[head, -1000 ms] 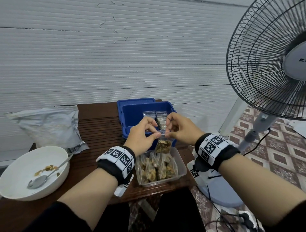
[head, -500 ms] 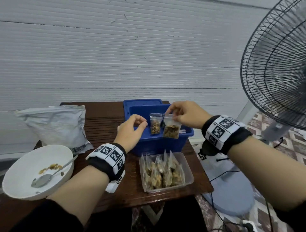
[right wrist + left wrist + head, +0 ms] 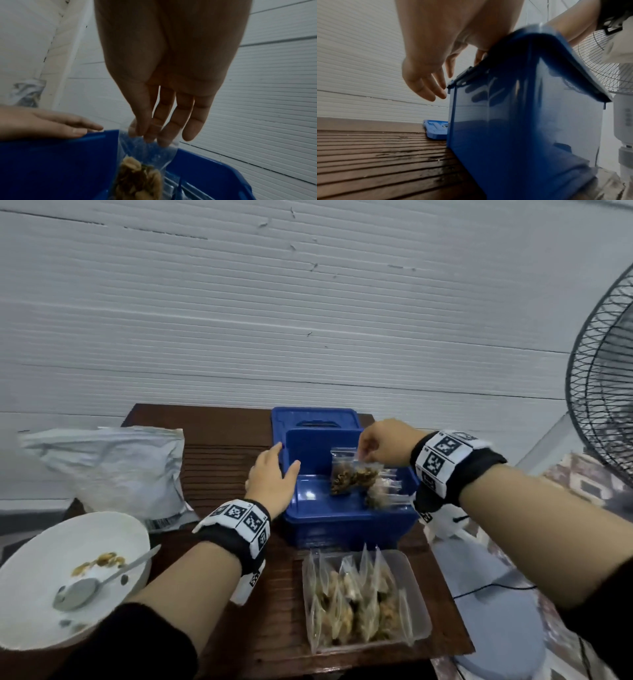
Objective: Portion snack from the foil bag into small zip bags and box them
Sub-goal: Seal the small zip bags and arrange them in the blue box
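A blue plastic box stands on the brown table, with filled small zip bags leaning at its right side. My right hand pinches the top of one snack-filled zip bag inside the box, beside another filled bag. The right wrist view shows the fingertips pinching the clear bag above the box. My left hand rests with straight fingers on the box's left rim. The foil bag lies at the back left.
A clear tray of filled zip bags sits near the table's front edge. A white bowl with a spoon and a few snack pieces is at the left. The blue lid lies behind the box. A standing fan is at the right.
My right hand carried the filled zip bag from above the clear tray into the blue box. My left hand let go of the bag and moved onto the box's left rim.
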